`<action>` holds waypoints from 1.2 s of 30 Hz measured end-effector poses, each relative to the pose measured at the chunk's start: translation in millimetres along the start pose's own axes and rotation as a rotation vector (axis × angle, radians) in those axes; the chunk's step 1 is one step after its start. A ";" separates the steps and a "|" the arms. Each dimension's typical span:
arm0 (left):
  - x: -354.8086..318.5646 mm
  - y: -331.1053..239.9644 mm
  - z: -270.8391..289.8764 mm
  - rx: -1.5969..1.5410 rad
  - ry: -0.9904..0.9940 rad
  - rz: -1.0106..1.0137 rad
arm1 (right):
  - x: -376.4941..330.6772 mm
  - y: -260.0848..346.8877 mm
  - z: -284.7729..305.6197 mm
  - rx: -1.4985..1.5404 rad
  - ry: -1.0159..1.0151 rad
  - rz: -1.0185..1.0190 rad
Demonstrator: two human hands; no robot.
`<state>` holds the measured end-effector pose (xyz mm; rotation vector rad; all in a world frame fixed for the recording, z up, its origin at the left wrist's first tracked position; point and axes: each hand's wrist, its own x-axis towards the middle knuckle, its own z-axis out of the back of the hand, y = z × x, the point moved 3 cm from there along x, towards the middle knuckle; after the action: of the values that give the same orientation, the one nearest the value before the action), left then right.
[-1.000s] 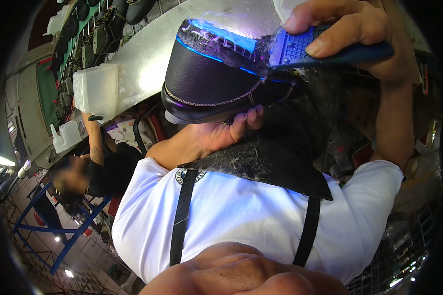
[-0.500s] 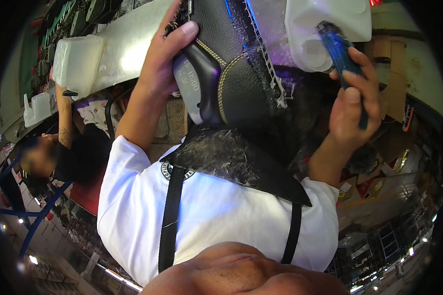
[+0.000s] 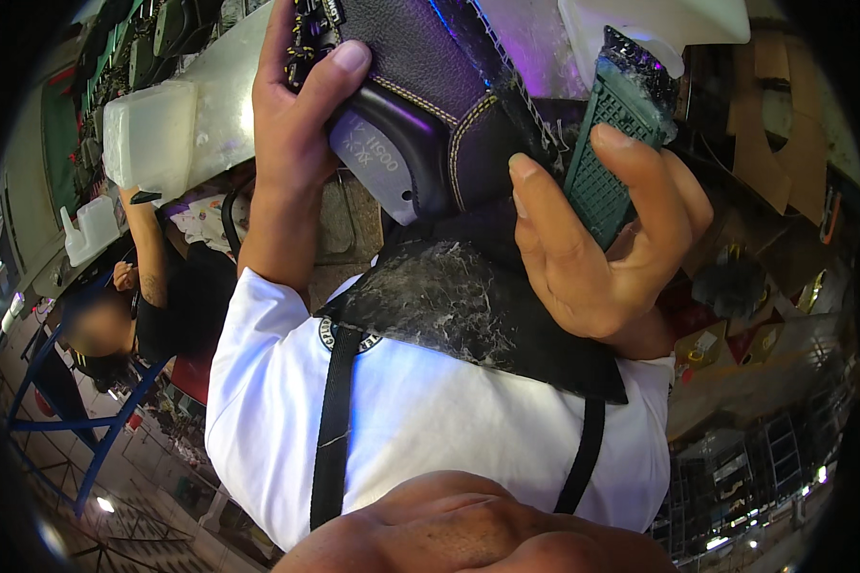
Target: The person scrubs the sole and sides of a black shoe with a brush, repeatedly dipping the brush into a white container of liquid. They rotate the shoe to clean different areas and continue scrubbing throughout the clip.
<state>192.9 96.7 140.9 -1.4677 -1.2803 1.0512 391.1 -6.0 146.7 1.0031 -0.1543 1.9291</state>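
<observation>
Head view. The left hand [image 3: 291, 134] is clenching the black leather shoe upper with tan stitching [image 3: 430, 86], thumb pressed across its grey rear panel, and is raising it in front of the chest, above the glue-crusted black apron [image 3: 468, 306]. The right hand [image 3: 602, 239] is grasping a green grid-patterned plastic brush handle [image 3: 607, 158], fingers wrapped around its lower part, with the dark bristled end just beside the shoe's edge; whether the two are touching cannot be told. The shoe is sitting between both hands, clear of the pale worktop [image 3: 220, 86] behind it.

Handling, as a judgement: the upper is looking light and fairly supple in its leather panels, stiffer at the heel section, so the heel is probably offering the firmest place for a grip. The violet-lit edge may be carrying wet adhesive and is best left untouched. The brush handle is appearing rigid, its ribbing resisting slip.

At left, another person's arm [image 3: 148, 248] is reaching up to the worktop beside a translucent white plastic container [image 3: 148, 138].
</observation>
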 end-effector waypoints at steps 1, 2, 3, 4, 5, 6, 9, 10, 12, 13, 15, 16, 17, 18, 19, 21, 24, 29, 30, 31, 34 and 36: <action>-0.5 -0.7 0.6 0.002 -0.003 -0.015 | -0.3 -0.6 -1.3 -0.003 0.001 0.004; -0.7 -0.5 3.5 0.006 -0.004 -0.025 | -0.8 -1.2 -2.2 0.001 -0.006 0.006; -1.8 -1.0 4.8 0.010 -0.006 -0.036 | -1.0 -1.4 -2.9 0.003 -0.018 0.010; -0.6 1.0 8.9 0.010 0.003 -0.037 | -1.6 -1.7 -4.0 -0.003 -0.027 0.007; 0.3 2.3 10.9 0.010 0.011 -0.038 | -1.9 -1.4 -5.1 -0.010 -0.041 0.006; 0.0 2.1 10.2 0.014 0.003 -0.033 | -1.8 -1.3 -5.5 -0.018 -0.051 0.005; -5.8 -2.1 8.7 0.035 -0.036 -0.037 | 0.5 -1.3 -7.3 -0.018 -0.072 0.011; -5.8 -2.3 6.5 0.038 -0.038 -0.042 | 0.6 -1.2 -7.3 -0.026 -0.076 0.010; -5.5 -3.6 4.3 0.040 -0.033 -0.038 | 1.5 -1.0 -8.0 -0.038 -0.083 0.011; -6.0 -5.0 3.6 0.043 -0.032 -0.031 | 1.6 -1.3 -8.5 -0.037 -0.087 0.013; -5.8 -5.3 4.3 0.052 -0.027 -0.027 | 2.4 -1.5 -8.6 -0.035 -0.084 0.019; -4.9 -4.0 5.9 0.057 -0.022 -0.030 | 2.6 -2.1 -8.0 -0.035 -0.079 0.021; -4.7 -3.7 6.4 0.061 -0.022 -0.033 | 3.5 -2.7 -6.7 -0.035 -0.068 0.022; -4.9 -3.9 4.6 0.065 -0.022 -0.036 | 3.6 -3.1 -6.1 -0.035 -0.063 0.022; -5.7 -5.3 2.0 0.066 -0.026 -0.040 | 3.9 -3.0 -5.9 -0.035 -0.058 0.022; -7.2 -6.0 -0.8 0.058 -0.037 -0.047 | 4.2 -2.6 -6.3 -0.031 -0.058 0.026; -8.3 -6.7 -3.1 0.051 -0.044 -0.056 | 5.3 -4.1 -6.7 -0.016 -0.054 0.033; -8.7 -8.1 -6.8 0.091 -0.047 -0.053 | 4.6 -4.7 -7.2 -0.005 -0.060 0.014; -9.0 -8.3 -8.9 0.106 -0.066 -0.045 | 5.1 -5.8 -5.8 -0.010 -0.049 0.018; -9.8 -10.9 -16.5 0.134 -0.111 -0.029 | 5.8 -6.8 -5.1 -0.014 -0.039 0.024; -11.4 -11.7 -16.3 0.107 -0.082 -0.030 | 11.0 -12.4 4.4 0.071 0.013 -0.050; -11.3 -13.5 -15.2 0.065 -0.038 -0.010 | 15.0 -20.4 14.9 0.220 0.045 -0.190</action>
<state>203.3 84.9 158.1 -1.3971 -1.2671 1.1092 412.1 8.5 161.2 1.0758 0.1768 1.8183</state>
